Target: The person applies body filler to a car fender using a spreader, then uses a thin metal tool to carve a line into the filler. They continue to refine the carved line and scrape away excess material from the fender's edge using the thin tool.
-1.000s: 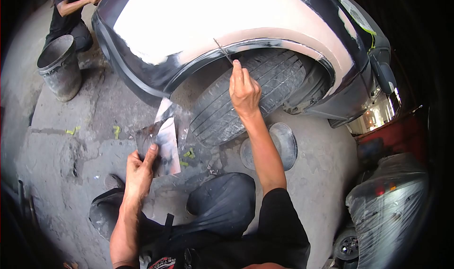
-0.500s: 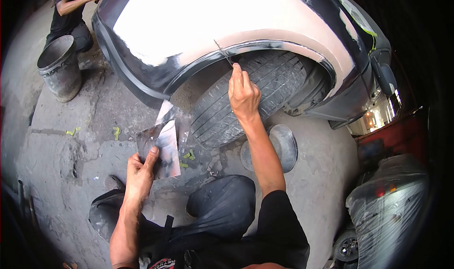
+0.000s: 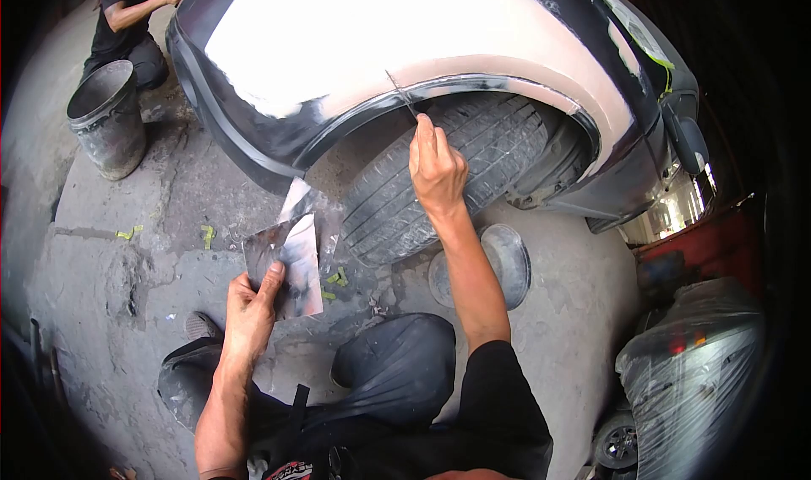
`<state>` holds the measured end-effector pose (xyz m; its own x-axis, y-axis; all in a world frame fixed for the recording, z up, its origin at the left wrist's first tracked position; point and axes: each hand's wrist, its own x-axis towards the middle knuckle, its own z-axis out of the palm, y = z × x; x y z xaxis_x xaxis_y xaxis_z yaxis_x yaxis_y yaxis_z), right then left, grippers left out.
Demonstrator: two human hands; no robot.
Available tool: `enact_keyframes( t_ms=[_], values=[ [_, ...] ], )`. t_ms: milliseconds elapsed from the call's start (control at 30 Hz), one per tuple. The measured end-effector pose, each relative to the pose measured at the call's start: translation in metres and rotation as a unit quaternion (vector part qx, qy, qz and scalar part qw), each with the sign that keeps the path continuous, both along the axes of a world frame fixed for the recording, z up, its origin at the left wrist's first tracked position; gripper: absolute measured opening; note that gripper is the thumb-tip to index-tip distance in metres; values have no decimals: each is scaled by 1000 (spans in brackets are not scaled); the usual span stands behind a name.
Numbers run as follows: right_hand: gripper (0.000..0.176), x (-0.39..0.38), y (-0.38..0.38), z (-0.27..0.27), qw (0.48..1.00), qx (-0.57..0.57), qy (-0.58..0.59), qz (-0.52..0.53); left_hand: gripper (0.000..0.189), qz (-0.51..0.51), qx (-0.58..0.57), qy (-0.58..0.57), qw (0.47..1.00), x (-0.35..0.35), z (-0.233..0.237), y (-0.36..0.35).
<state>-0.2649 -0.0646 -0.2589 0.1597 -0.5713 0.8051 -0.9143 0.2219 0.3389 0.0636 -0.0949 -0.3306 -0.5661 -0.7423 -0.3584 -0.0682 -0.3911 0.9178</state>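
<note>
A car fender with white and pinkish patches curves over a dusty tire. My right hand, in front of the tire, is closed in a pinch on a thin dark tool, whose far end lies against the wheel arch edge. Lower left, my left hand grips a flat plate smeared with white and pink material, thumb on top. A white-coated flat piece juts out above the plate.
At the upper left, a co-worker crouches beside a dirty bucket. A round metal basin sits below the tire. Green tape scraps lie on the concrete floor. A plastic-covered vehicle stands at the lower right.
The view has shifted very slightly. Both hands keep their holds, with no clear movement against the car.
</note>
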Motion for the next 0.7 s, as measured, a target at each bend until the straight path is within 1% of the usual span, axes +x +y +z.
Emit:
enact_keyframes(
  t_ms=[200,467,600,700],
  values=[
    [34,0,1,-4,1000,-7,-4,2,38,-1,-10,-14,1000,0,-1,0],
    [34,-1,4,-6,1000,0,-23,-5,38,3,3,2,1000,0,-2,1],
    [34,0,3,-2,1000,-6,-10,10,38,5,10,8,1000,-1,-4,1],
    [33,0,2,-1,1000,3,-8,3,39,-9,6,-15,1000,1,-2,-1]
  ],
)
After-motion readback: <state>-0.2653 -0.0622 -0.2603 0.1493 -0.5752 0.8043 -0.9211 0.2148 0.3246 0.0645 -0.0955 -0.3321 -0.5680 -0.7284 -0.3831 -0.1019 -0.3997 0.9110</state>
